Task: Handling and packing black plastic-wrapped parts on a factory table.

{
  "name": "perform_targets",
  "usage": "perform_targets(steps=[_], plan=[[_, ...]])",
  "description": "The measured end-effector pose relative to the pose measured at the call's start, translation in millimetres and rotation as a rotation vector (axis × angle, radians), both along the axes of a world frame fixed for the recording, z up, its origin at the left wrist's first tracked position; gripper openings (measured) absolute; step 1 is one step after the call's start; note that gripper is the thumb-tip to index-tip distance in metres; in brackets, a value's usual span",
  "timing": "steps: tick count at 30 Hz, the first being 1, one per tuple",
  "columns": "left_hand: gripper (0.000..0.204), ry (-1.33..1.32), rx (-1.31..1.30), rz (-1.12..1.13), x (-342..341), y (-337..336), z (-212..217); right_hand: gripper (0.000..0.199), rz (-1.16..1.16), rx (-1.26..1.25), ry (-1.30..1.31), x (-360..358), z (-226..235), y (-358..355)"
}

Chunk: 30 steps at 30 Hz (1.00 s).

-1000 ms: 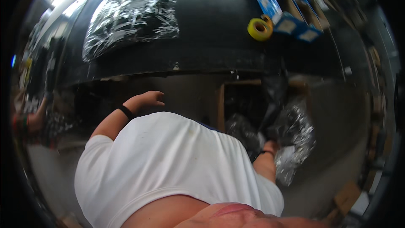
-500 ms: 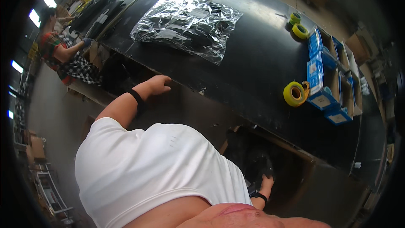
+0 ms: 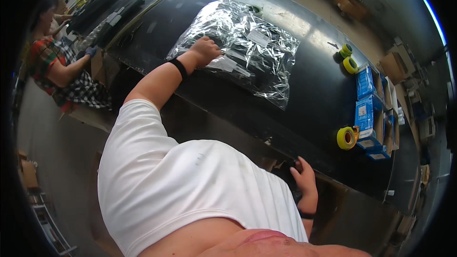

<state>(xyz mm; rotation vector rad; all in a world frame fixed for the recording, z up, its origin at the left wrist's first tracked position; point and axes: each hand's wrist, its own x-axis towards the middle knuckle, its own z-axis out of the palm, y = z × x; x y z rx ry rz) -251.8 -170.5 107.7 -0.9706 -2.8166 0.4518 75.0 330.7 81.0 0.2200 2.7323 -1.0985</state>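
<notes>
Your left hand curls over the near left side of a shiny bag on the desk; I cannot tell whether it pinches anything. The bag's white labels blur past reading. Your right hand, fingers parted, is near the desk edge, left of blue boxes, their print illegible.

Workshop: black worktable, tape rolls, blue boxes
</notes>
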Motion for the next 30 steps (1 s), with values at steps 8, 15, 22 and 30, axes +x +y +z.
perform_targets(steps=[8, 15, 22, 30], plan=[[0.02, -0.386, 0.493, 0.001, 14, 30, 5, 0.047, 0.697, 0.196, 0.348, -160, 28, -237], [0.02, -0.495, 1.011, 0.0, 37, 33, 71, 0.064, 0.934, 0.373, 0.715, -199, 19, -322], [0.02, -0.514, 1.965, -0.056, 55, -17, 114, 0.061, 0.721, 0.714, 0.604, -236, -38, -294], [0.01, 0.388, 2.75, 0.305, 140, -258, 26, 0.058, 0.666, 0.449, 0.622, -246, -47, -248]])
